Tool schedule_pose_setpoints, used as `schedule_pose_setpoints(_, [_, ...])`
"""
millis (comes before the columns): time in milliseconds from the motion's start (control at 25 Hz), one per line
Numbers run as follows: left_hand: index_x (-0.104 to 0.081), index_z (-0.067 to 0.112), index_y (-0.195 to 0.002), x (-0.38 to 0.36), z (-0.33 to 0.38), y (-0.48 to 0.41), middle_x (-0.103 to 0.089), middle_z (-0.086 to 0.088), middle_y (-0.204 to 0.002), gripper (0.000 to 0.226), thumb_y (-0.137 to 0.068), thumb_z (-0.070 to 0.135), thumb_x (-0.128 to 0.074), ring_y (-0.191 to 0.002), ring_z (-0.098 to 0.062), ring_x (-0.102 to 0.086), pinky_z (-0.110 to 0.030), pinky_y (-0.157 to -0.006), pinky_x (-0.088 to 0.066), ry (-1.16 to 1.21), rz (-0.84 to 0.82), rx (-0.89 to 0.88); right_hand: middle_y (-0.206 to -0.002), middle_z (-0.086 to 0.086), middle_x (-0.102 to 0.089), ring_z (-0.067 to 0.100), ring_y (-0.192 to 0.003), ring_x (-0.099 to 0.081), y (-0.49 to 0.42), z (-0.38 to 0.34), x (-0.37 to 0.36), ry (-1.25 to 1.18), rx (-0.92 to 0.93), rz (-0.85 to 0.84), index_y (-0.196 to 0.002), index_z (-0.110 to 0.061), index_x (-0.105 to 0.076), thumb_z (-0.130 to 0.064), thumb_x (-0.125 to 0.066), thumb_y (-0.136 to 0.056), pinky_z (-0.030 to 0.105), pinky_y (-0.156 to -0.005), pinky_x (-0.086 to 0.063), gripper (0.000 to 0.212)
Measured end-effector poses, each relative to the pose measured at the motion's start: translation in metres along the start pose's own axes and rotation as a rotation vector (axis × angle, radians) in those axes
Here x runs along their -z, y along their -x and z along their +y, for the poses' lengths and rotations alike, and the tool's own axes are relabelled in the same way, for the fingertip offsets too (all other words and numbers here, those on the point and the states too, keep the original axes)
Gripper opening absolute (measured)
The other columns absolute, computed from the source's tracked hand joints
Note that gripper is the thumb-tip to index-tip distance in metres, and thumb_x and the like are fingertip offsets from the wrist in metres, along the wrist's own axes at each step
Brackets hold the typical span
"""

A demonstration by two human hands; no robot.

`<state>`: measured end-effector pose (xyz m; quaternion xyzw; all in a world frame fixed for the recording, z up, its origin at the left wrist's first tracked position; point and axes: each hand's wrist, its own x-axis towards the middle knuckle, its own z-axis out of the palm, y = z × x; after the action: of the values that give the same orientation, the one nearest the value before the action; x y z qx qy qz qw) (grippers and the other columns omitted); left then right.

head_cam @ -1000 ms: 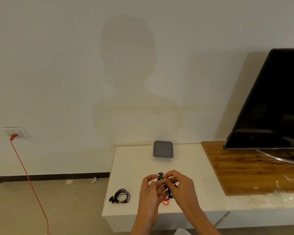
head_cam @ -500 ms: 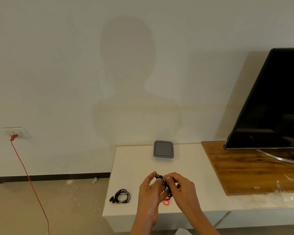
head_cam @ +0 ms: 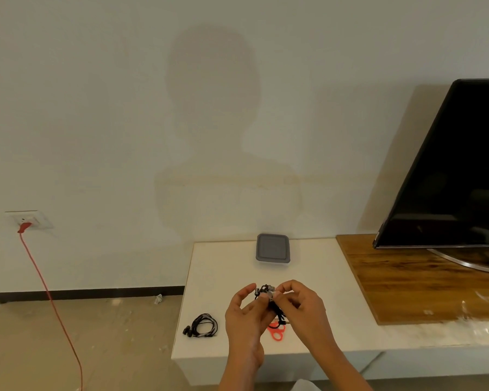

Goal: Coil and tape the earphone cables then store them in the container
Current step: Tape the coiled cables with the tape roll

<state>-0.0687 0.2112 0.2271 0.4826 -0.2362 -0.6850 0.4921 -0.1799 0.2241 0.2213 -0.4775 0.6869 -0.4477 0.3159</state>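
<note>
Both hands meet above the front of the white shelf (head_cam: pixel 226 266). My left hand (head_cam: pixel 244 320) and my right hand (head_cam: pixel 304 311) pinch a bundle of black earphone cable (head_cam: pixel 266 292) between their fingertips, with loops hanging down between the palms. A second black earphone set (head_cam: pixel 202 325) lies coiled on the shelf to the left of my left hand. At the back of the shelf sits a closed container with a grey lid (head_cam: pixel 272 246). Red scissors (head_cam: pixel 277 331) lie on the shelf under my hands, partly hidden.
A dark TV screen (head_cam: pixel 452 176) stands on a wooden board (head_cam: pixel 401 280) at the right. A red cord (head_cam: pixel 48 292) runs from a wall socket (head_cam: pixel 29 220) down to the floor at the left. The shelf's front edge is just below my wrists.
My hands stay together over the same spot; the fingers have shifted on the cable bundle, and my left forefinger has lifted slightly away from it.
</note>
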Motion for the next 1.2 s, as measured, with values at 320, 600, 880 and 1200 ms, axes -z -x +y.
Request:
schedule_pose_setpoints(320, [-0.056, 0.011, -0.111, 0.003, 0.003, -0.004, -0.073, -0.018, -0.088, 0.025, -0.089, -0.001, -0.057, -0.081, -0.03, -0.072, -0.026, -0.062, -0.059, -0.073, -0.016, 0.013, -0.084, 0.0, -0.072, 0.015, -0.083, -0.067, -0.007, -0.009, 0.01, -0.191, -0.245, -0.165, -0.085, -0.014, -0.067, -0.02, -0.066, -0.086, 0.015, -0.065, -0.047, 0.007])
schedule_pose_setpoints(600, [-0.058, 0.006, -0.117, 0.007, 0.003, -0.008, -0.07, -0.019, -0.104, 0.027, -0.091, -0.001, -0.055, -0.091, -0.028, -0.07, -0.028, -0.064, -0.06, 0.043, -0.019, 0.121, -0.086, 0.006, -0.073, 0.017, -0.08, -0.07, -0.009, -0.009, 0.011, -0.22, -0.267, -0.18, -0.093, -0.019, -0.061, -0.022, -0.066, -0.086, 0.017, -0.064, -0.051, 0.009])
schedule_pose_setpoints(880, [-0.059, 0.006, -0.114, 0.011, 0.01, -0.008, -0.072, -0.018, -0.098, 0.027, -0.088, -0.001, -0.058, -0.089, -0.027, -0.07, -0.024, -0.06, -0.059, 0.075, 0.023, 0.084, -0.088, -0.004, -0.073, 0.012, -0.09, -0.067, -0.01, -0.003, 0.012, -0.14, -0.163, -0.149, -0.088, -0.017, -0.061, -0.009, -0.044, -0.097, 0.021, -0.074, -0.05, 0.02])
schedule_pose_setpoints(1200, [-0.056, 0.007, -0.115, 0.005, 0.005, -0.005, -0.073, -0.016, -0.091, 0.03, -0.087, -0.002, -0.06, -0.091, -0.035, -0.069, -0.039, -0.075, -0.059, 0.049, 0.017, -0.067, -0.08, -0.035, -0.054, -0.004, -0.076, -0.06, 0.019, -0.018, -0.011, 0.135, 0.199, 0.079, -0.091, -0.034, -0.069, -0.022, -0.069, -0.083, 0.001, -0.069, -0.042, 0.015])
